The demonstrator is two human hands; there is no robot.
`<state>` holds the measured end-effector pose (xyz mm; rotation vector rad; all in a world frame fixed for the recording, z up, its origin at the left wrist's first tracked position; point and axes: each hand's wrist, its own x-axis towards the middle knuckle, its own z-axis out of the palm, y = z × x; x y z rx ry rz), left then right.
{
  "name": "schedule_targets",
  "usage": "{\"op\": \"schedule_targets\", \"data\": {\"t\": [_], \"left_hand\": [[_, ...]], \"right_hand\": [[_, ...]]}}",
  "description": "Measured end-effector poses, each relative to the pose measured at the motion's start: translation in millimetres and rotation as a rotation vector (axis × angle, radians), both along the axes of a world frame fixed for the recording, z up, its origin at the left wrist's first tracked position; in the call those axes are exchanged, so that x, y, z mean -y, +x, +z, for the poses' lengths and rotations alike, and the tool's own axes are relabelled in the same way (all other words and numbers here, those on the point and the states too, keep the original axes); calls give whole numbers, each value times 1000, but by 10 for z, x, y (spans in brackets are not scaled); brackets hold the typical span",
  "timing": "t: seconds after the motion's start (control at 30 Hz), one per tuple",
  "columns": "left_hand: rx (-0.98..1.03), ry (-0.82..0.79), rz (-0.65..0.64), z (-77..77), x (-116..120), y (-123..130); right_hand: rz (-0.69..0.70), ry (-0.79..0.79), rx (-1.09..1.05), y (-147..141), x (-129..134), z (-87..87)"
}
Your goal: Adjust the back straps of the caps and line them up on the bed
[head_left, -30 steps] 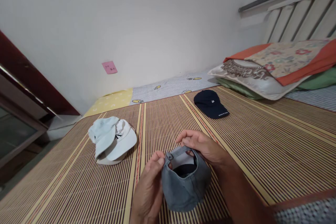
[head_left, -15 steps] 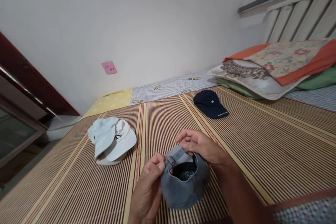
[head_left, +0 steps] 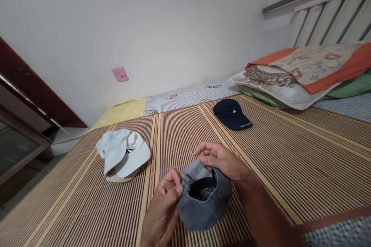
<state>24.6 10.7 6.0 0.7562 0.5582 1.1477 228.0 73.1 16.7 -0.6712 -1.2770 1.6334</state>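
Note:
A grey baseball cap is held between my two hands, its back opening and strap facing up toward me. My left hand pinches the strap near its buckle on the left side. With thumb and fingers, my right hand grips the other end of the strap at the cap's upper right edge. Inside the opening, a dark sweatband and some printed lining show. The brim is mostly hidden behind the strap and crown.
A pile of white and pale caps lies to the left on the striped mat. Farther back rests a navy cap. Pillows are stacked at the right by a radiator. A pink note sticks to the wall.
Both hands keep their hold on the grey cap, which has shifted only very slightly. The other caps lie where they were.

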Motion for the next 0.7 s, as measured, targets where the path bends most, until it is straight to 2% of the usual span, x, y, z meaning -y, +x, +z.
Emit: {"op": "schedule_targets", "data": {"t": [0.13, 0.33, 0.53, 0.7], "left_hand": [[-6, -14, 26, -4, -3, -2], [-43, -55, 60, -6, -10, 25], [-68, -89, 76, 24, 21, 52], [-161, -61, 87, 33, 17, 57]], "right_hand": [[31, 49, 51, 26, 12, 17], [194, 140, 201, -31, 86, 95], [125, 245, 345, -115, 133, 109], [116, 257, 327, -92, 116, 77]]}}
